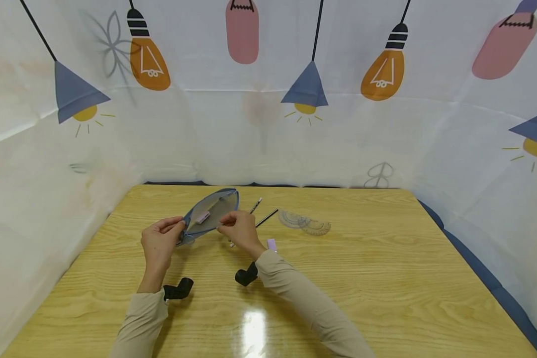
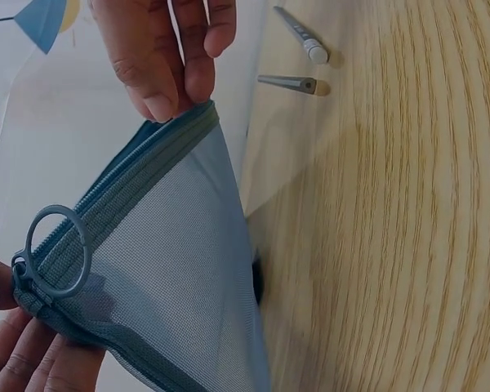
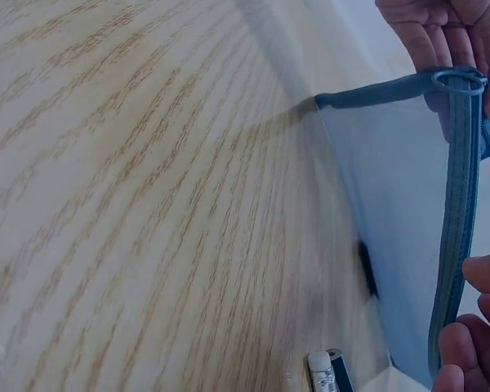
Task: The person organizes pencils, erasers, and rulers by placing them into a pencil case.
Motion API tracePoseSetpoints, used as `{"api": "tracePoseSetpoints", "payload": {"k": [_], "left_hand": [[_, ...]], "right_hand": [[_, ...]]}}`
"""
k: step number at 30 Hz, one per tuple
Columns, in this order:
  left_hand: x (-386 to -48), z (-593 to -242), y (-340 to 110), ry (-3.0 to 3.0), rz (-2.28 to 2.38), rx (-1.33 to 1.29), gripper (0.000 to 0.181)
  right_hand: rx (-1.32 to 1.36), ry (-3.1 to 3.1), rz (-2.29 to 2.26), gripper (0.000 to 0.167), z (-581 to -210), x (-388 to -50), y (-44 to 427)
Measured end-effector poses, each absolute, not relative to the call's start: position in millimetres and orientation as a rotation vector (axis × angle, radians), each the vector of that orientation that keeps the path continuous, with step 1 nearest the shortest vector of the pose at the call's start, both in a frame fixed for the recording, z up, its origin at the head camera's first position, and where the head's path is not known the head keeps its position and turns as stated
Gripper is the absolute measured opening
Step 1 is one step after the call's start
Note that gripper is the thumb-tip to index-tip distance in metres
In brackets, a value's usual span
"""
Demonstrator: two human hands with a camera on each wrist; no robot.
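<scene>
A blue-edged mesh zip pouch (image 1: 215, 206) is held up above the table, its mouth spread, with a small pink item (image 1: 203, 217) inside. The left hand (image 1: 160, 243) pinches its left corner beside the zip's ring pull (image 2: 59, 251). At the near edge of the mouth, the right hand (image 1: 241, 229) holds the zip band (image 3: 457, 212) between thumb and fingers. In the left wrist view, the right hand (image 2: 167, 57) is at the pouch's other upper corner.
Two pencils, one (image 1: 267, 218) dark, lie behind the right hand. Beyond them are two clear protractors (image 1: 292, 219) (image 1: 317, 227). A light purple piece (image 1: 272, 244) lies by the right wrist. Black wrist-mounted devices (image 1: 179, 289) (image 1: 246, 275) show at both wrists. A printed cloth surrounds the table.
</scene>
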State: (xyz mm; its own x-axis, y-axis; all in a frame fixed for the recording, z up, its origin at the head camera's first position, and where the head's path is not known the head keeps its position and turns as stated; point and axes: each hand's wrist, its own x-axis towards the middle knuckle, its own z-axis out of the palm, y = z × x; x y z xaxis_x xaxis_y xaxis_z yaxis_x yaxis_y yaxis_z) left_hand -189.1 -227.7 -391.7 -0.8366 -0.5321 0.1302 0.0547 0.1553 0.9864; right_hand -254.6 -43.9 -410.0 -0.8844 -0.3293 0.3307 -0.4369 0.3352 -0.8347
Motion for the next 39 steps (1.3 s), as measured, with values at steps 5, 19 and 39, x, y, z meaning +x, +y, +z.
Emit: {"api": "tracePoseSetpoints", "payload": {"k": [5, 19, 39], "left_hand": [[-189, -392, -228, -1.982, -1.731, 0.454, 0.023], [-191, -392, -232, -1.977, -1.712, 0.462, 0.024], [-189, -389, -235, -1.974, -1.705, 0.501, 0.026]], "right_hand": [[0.714, -2.482, 1.601, 0.012, -410, -256, -43], [0.713, -2.538, 1.642, 0.016, -402, -256, -36], [0.835, -2.544, 1.672, 0.02, -387, -248, -26]]}}
